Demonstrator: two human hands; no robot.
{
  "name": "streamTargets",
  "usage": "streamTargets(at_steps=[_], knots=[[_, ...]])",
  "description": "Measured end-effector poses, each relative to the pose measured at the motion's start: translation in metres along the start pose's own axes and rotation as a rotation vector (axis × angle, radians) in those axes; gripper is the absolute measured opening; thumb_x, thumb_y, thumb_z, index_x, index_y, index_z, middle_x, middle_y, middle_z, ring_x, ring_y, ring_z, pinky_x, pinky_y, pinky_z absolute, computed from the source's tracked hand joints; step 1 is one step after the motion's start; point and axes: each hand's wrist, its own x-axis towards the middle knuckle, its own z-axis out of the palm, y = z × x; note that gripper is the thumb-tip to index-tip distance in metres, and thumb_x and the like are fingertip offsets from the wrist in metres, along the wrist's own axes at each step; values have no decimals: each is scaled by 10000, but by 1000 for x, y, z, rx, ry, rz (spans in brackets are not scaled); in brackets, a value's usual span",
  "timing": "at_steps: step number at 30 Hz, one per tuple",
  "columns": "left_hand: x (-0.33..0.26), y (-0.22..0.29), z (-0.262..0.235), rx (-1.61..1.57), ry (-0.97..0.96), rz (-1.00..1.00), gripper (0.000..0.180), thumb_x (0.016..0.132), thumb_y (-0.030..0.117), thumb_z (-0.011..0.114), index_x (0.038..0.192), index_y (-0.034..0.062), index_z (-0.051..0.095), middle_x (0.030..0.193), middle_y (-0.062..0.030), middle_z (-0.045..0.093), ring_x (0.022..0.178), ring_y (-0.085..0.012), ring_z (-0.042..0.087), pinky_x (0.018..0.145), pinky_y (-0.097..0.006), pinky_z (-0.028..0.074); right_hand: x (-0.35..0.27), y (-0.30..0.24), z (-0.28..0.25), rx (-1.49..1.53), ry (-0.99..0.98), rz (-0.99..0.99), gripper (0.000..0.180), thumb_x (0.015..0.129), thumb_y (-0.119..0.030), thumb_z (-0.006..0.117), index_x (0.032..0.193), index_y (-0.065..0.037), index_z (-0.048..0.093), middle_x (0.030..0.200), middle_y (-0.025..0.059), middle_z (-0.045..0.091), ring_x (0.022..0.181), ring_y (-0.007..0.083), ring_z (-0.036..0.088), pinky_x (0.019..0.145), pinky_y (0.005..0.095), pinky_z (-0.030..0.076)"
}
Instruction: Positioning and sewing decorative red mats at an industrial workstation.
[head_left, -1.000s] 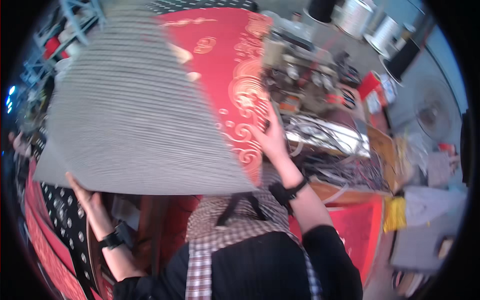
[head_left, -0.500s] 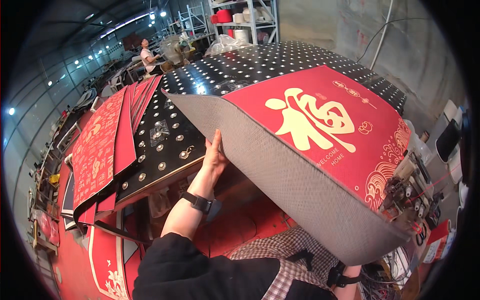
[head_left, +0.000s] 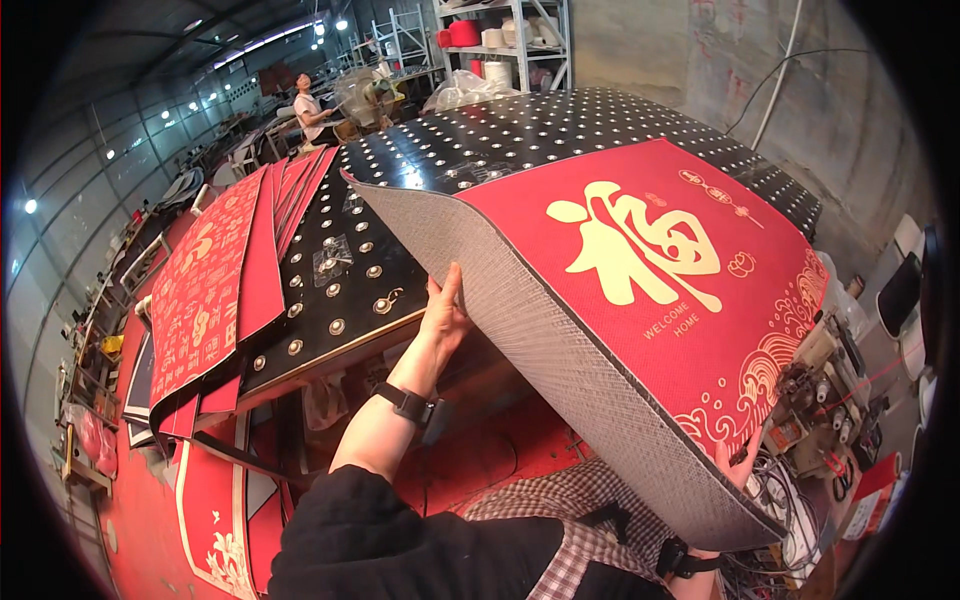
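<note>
Both hands carry a big red doormat (head_left: 640,300) with cream lettering. The left hand (head_left: 443,312) presses flat, fingers spread, against its grey ribbed underside; the right hand (head_left: 738,462) grips the near corner, mostly hidden. Lifted above the black studded desk (head_left: 520,135), the mat bends, so it looks floppy, fairly heavy and best held at its edges. More red mats (head_left: 215,290) lie stacked at left.

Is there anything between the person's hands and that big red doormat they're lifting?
Nothing visible. The left hand presses flat against the grey underside of the red mat, and the right hand grips its near corner directly, above the black studded table.
</note>
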Motion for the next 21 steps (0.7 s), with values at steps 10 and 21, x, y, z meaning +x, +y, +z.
streamTargets(at_steps=[10, 21], knots=[[-2, 3, 4, -7, 0, 0, 740, 785, 347, 700, 1347, 231, 234, 1341, -23, 376, 1222, -251, 394, 955, -543, 367, 0, 1, -4, 34, -15, 14, 680, 855, -15, 563, 1424, -36, 192, 1394, 162, 318, 1207, 229, 397, 1006, 340, 322], [0, 6, 3, -4, -12, -18, 867, 773, 348, 711, 1384, 235, 106, 1391, -62, 277, 1253, -288, 345, 943, -567, 364, 1, -4, -3, -10, -45, 11, 668, 868, -34, 558, 1426, -47, 190, 1408, 158, 295, 1222, 235, 378, 1011, 355, 319]])
